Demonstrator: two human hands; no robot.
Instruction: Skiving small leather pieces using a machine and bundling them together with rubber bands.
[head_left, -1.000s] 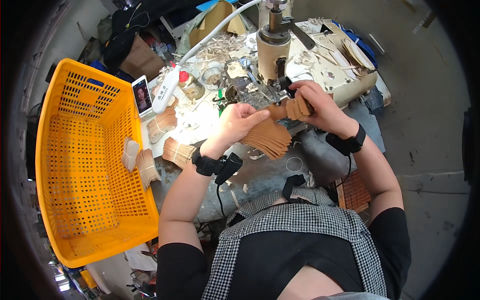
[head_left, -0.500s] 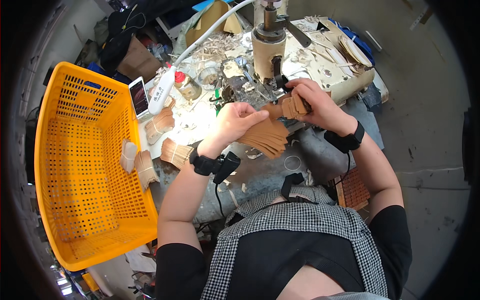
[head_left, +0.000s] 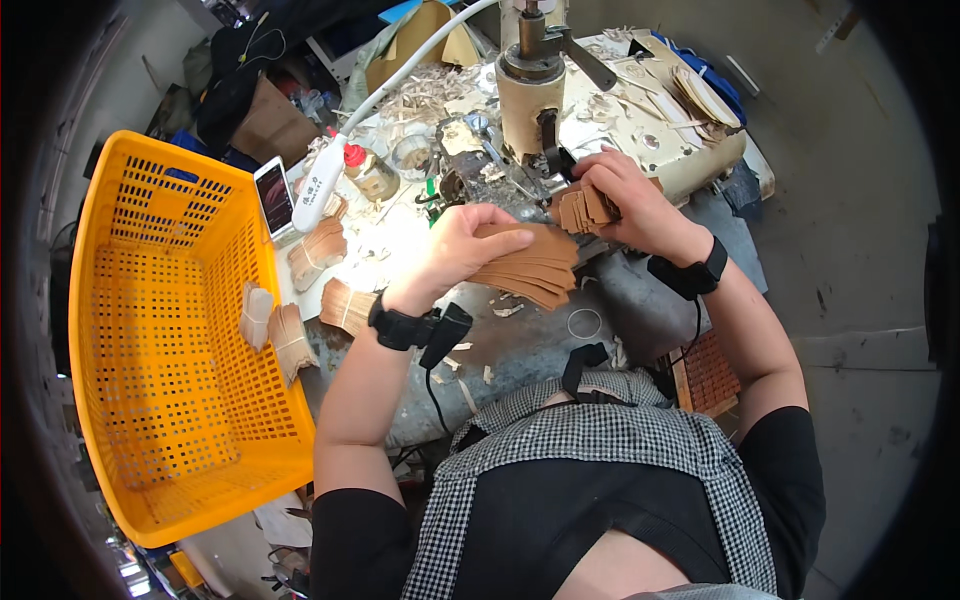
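Observation:
A fanned stack of brown leather pieces (head_left: 530,265) is gripped in my left hand (head_left: 465,250), the thumb lying across its top. My right hand (head_left: 635,200) holds a smaller bunch of brown leather strips (head_left: 585,210), fingers curled round its far side. That bunch is right at the working head of a beige bench machine (head_left: 530,110), beside a small metal part. The two stacks lie close together, the left one nearer to me. My right fingertips are partly hidden behind the strips.
A yellow plastic basket (head_left: 215,340) stands at the left. Banded leather bundles (head_left: 292,340) rest at its rim and on the table. A phone (head_left: 273,197), a white lamp (head_left: 318,185) and a red-capped jar (head_left: 370,175) sit nearby. Scraps litter the metal table (head_left: 520,350).
A brown piece that bridged both stacks no longer spans them; a gap shows between. My left hand's fan has turned slightly flatter, and my right hand has shifted slightly away from me.

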